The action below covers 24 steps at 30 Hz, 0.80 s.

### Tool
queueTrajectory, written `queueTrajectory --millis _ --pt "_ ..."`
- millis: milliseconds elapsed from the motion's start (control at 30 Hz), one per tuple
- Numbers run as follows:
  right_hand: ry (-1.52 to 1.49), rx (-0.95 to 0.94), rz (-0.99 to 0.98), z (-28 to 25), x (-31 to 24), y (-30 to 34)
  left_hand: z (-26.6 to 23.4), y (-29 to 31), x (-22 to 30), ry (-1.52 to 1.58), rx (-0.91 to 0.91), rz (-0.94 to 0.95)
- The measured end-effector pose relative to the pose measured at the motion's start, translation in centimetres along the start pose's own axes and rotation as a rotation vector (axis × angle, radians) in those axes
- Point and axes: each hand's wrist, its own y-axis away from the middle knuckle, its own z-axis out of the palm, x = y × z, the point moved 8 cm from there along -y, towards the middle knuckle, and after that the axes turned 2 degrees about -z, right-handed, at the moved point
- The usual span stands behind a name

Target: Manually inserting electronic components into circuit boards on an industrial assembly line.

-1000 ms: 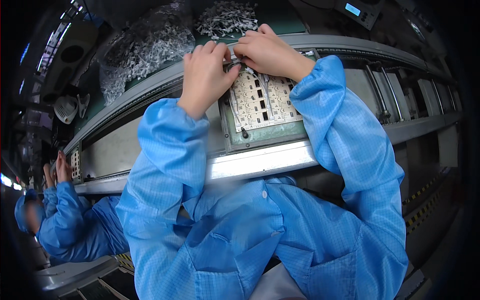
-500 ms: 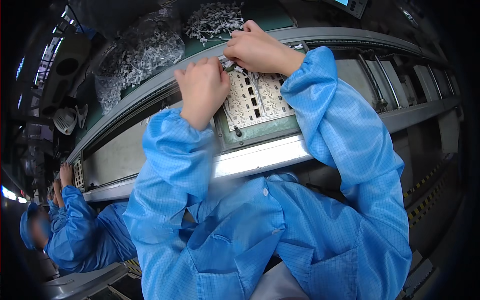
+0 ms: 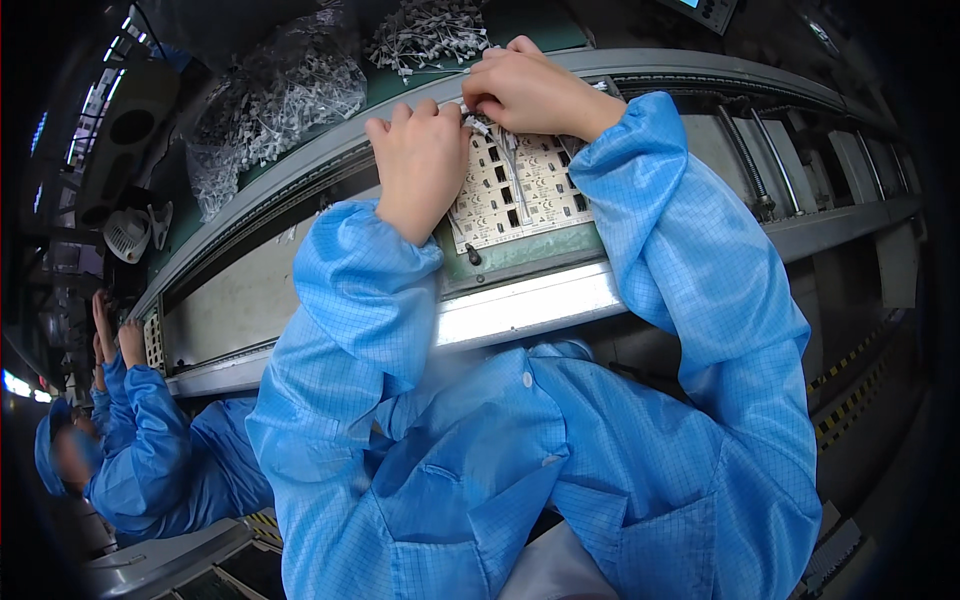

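A white panel of circuit boards with black parts lies in a green carrier on the conveyor. Thin white cables with white connectors lie across its upper part. My left hand is over the panel's upper left corner, its fingers bent down and closed; what they hold is hidden. My right hand is at the far edge, fingers curled and pinched beside the white connectors. Whatever is between its fingertips is hidden too. The two hands nearly meet.
Beyond the conveyor's rail lie a pile of white connector cables and a clear plastic bag full of similar ones. A small white fan stands at the left. Another person in blue works at the lower left.
Both my hands have shifted slightly right. My left hand's fingers have moved up toward the panel's far edge. The other person's hand has lifted.
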Motion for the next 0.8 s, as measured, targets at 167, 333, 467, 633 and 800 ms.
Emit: queueTrajectory --millis 167,333,467,633,800 --pt "-0.078 -0.018 0.065 0.0 1.0 -0.1 0.1 -0.2 -0.8 0.096 -0.027 -0.051" --pt "-0.115 -0.005 0.068 0.1 1.2 0.0 -0.3 -1.0 -3.5 0.231 0.015 -0.200" --pt "-0.107 -0.010 0.051 0.2 1.2 0.2 2.3 -2.1 -4.9 0.378 -0.175 -0.327" --pt "-0.138 -0.027 0.068 -0.1 0.9 0.5 3.0 -2.5 -3.8 0.396 -0.224 -0.234" --pt "-0.151 -0.094 0.091 0.6 0.8 0.2 1.4 -1.4 -2.5 0.504 -0.086 0.082"
